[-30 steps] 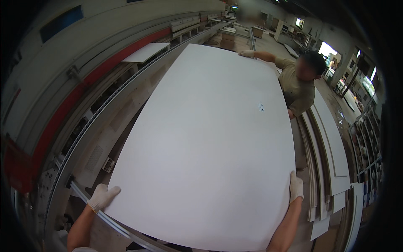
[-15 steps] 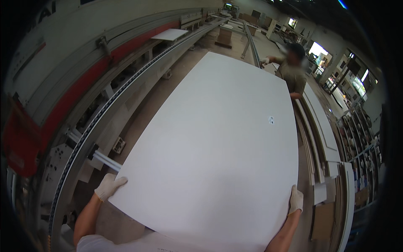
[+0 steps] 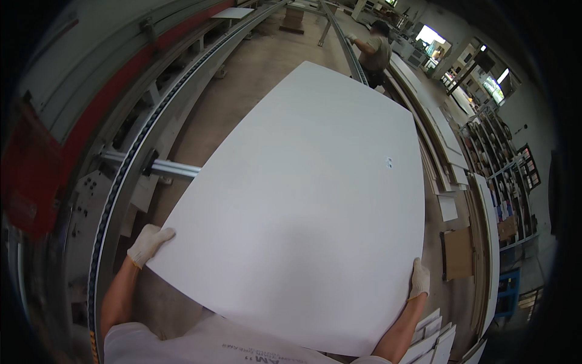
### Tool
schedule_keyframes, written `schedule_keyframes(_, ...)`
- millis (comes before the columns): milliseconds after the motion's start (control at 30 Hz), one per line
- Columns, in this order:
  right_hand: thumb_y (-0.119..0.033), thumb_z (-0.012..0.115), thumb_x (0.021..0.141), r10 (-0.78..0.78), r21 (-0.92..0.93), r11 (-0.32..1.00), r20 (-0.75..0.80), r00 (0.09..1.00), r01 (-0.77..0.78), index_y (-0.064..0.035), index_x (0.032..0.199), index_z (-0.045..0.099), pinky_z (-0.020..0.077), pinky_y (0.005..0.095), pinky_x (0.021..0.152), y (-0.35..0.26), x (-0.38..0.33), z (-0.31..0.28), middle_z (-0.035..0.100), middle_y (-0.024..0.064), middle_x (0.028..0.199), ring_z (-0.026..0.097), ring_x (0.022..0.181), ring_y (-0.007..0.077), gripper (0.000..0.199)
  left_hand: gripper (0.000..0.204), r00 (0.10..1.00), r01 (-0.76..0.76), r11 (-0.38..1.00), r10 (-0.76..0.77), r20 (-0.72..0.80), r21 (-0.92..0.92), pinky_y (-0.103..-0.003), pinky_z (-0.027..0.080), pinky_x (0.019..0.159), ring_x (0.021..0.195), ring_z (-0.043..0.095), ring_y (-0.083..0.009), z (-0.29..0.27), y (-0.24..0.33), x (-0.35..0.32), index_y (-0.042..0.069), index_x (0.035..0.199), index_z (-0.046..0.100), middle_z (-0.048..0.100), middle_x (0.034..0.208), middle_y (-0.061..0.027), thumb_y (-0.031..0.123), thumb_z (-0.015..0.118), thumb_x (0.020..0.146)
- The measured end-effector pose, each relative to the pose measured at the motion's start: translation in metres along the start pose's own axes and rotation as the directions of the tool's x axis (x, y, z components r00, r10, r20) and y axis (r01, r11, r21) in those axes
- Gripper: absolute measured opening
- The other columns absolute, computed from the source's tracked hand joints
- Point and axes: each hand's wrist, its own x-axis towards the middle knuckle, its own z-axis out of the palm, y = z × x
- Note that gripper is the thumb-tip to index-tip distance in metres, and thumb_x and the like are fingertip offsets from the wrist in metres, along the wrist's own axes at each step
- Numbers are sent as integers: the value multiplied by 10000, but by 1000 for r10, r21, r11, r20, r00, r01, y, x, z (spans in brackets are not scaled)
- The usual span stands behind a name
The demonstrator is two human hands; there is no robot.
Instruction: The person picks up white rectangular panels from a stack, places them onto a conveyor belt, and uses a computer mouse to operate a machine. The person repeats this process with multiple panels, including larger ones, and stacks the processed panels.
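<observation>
Panel [image 3: 285, 176] spans my left hand [image 3: 147, 244] and right hand [image 3: 421, 280], fingers gripping opposite edges, over a metal rail [image 3: 176, 168]; I judge this a carry, the next move calling for level support.

On the left, a red machine part [image 3: 27, 176] is standing beyond a chain-edged rail [image 3: 128, 161], while on the right white boards [image 3: 433, 118] are lying in stacks, a brown cardboard piece [image 3: 459, 253] is resting near them, and a loaded shelving rack [image 3: 510, 164] is standing farther out.
</observation>
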Motion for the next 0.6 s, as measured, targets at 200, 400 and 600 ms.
schedule_keyframes(200, -528, 541, 1059, 105, 153, 982, 18, 994, -107, 130, 1310, 672, 541, 457, 970, 126, -154, -48, 735, 251, 1243, 707, 1110, 359, 717, 667, 998, -26, 961, 8, 68, 275, -359, 502, 595, 624, 645, -167, -35, -29, -101, -106, 796, 758, 699, 678, -116, 555, 759, 888)
schedule_keyframes(400, -494, 569, 1056, 242, 347, 907, 41, 970, -240, 148, 1336, 642, 563, 448, 931, 171, -296, -74, 729, 234, 1226, 710, 1056, 330, 704, 681, 980, -128, 929, 66, 186, 347, -352, 489, 570, 578, 618, -167, -63, -38, -135, -101, 800, 760, 672, 647, -103, 573, 749, 893)
schedule_keyframes(600, -550, 578, 1049, 392, 448, 823, -1, 920, -350, 132, 1393, 605, 565, 432, 947, 206, -413, -40, 702, 222, 1298, 701, 1068, 313, 764, 773, 964, -169, 897, 64, 257, 409, -379, 516, 613, 597, 656, -217, -115, -48, -140, -111, 816, 764, 680, 650, -135, 659, 725, 877)
